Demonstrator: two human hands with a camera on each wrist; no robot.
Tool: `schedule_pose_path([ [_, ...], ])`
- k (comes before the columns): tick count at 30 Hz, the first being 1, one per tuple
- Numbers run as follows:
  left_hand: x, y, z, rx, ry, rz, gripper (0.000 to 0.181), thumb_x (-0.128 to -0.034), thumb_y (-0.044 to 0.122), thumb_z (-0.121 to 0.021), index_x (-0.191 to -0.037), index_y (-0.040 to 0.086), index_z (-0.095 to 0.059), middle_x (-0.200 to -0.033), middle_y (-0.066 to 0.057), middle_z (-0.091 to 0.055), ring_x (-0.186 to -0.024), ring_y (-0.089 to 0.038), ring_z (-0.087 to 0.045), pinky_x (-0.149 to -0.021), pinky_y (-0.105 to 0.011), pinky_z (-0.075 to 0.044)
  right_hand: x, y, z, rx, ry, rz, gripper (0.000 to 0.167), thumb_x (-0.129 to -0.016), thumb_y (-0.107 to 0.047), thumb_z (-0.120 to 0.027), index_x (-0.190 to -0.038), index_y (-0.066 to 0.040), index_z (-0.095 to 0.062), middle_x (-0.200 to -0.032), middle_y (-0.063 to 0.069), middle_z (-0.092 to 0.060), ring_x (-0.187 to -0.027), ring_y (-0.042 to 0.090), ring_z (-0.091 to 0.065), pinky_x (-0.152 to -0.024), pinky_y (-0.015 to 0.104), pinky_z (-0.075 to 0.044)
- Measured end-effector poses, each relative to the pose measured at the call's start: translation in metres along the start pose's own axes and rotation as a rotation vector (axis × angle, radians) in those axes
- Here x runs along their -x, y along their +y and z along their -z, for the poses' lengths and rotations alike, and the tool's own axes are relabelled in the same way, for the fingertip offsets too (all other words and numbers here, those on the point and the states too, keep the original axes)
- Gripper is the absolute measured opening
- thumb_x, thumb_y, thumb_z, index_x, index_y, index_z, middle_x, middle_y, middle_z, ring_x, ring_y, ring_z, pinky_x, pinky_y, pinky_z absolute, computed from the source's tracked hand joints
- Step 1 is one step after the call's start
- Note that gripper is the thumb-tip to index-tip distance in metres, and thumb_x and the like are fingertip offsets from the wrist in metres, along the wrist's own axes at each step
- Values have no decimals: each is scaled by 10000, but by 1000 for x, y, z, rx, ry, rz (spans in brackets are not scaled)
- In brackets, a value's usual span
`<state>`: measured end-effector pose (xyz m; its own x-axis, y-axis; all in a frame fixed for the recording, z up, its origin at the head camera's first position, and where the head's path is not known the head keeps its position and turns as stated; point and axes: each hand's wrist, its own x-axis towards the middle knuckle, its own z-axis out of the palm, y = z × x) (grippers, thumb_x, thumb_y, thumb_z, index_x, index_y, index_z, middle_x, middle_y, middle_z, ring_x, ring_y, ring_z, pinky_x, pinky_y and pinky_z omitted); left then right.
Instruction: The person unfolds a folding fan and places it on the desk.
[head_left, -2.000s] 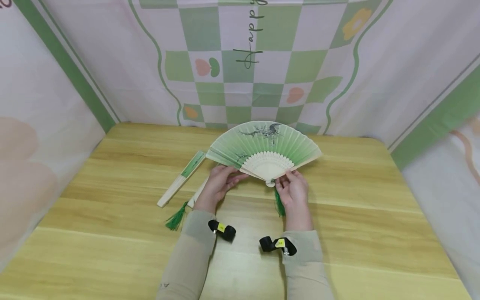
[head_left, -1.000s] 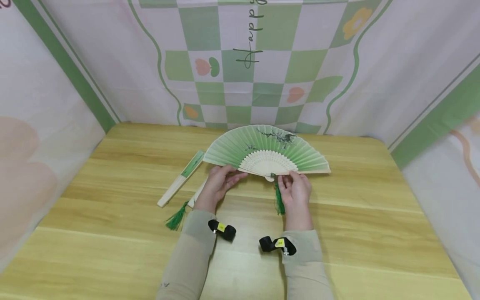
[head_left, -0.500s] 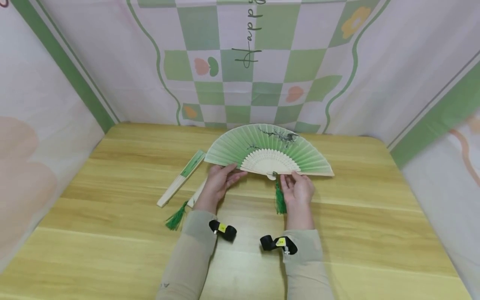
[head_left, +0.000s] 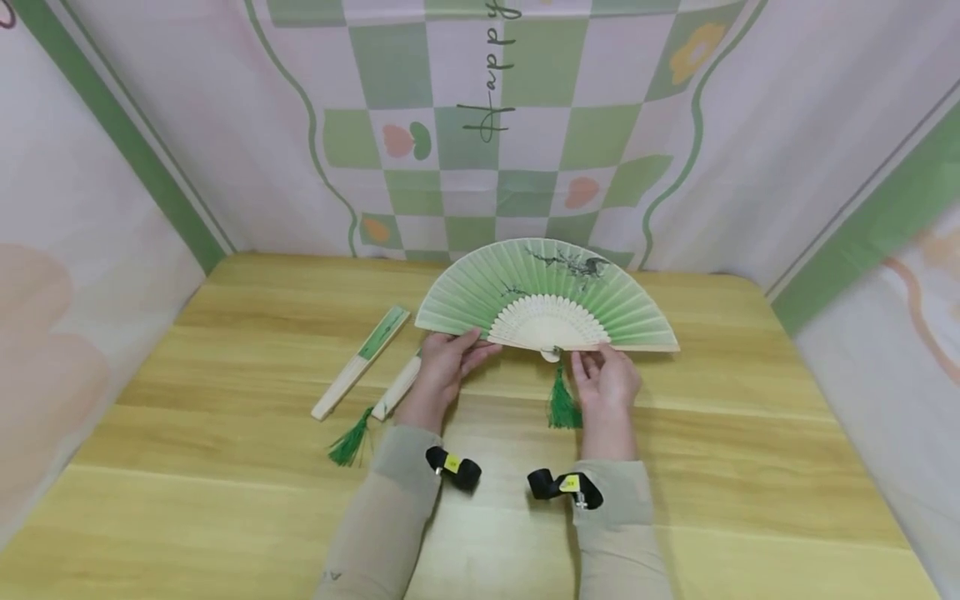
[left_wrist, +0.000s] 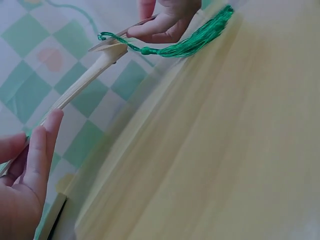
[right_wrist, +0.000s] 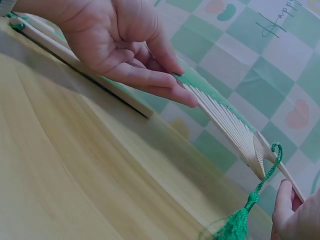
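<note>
A green folding fan [head_left: 551, 292] with a dark bird-and-branch print is spread to about a half circle, held up over the far part of the table. My left hand [head_left: 448, 367] pinches its left outer rib between thumb and fingers. My right hand [head_left: 609, 383] pinches the right outer rib just beside the pivot. A green tassel [head_left: 562, 402] hangs from the pivot, seen close by in the right wrist view, where the pale ribs [right_wrist: 230, 127] fan out between both hands. The left wrist view shows the fan nearly edge-on.
Two folded fans lie left on the wooden table [head_left: 720, 467]: one folded fan [head_left: 360, 362] with a green tip, and another folded fan [head_left: 396, 387] partly behind my left hand, near a green tassel [head_left: 349, 442]. A checkered cloth [head_left: 525, 133] hangs behind the table's far edge.
The fan has spread wider, its right edge swinging down to the right with my right hand. Lately the fan and both hands have shifted slightly right in view, while the view itself tilted a little.
</note>
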<state>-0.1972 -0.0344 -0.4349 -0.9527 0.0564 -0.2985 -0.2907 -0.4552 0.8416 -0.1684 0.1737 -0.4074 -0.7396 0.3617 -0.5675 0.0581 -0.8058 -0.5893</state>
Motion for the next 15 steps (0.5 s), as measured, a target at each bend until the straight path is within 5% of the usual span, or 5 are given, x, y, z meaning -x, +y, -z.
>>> schedule_pose_path([
  [7, -2, -4, -5, -59, 36, 18, 217, -968, 78, -621, -1170, 3, -596, -813, -80, -708, -738, -164, -747, -711, -220, -605, -11, -24, 20, -69, 88, -11, 432, -1033, -105, -479, -1455, -144, -393, -1215, 43, -487, -1124, 154, -518, -1060, 272, -475],
  [15, -6, -9, -9, -92, 31, 13, 228, -970, 93, -626, -1176, -4, -624, -831, -91, -716, -764, -163, -753, -730, -221, -604, -21, -49, 40, -184, 154, -5, 320, -1005, -78, -539, -1316, -143, -502, -1178, 47, -509, -1161, 169, -504, -1102, 290, -444],
])
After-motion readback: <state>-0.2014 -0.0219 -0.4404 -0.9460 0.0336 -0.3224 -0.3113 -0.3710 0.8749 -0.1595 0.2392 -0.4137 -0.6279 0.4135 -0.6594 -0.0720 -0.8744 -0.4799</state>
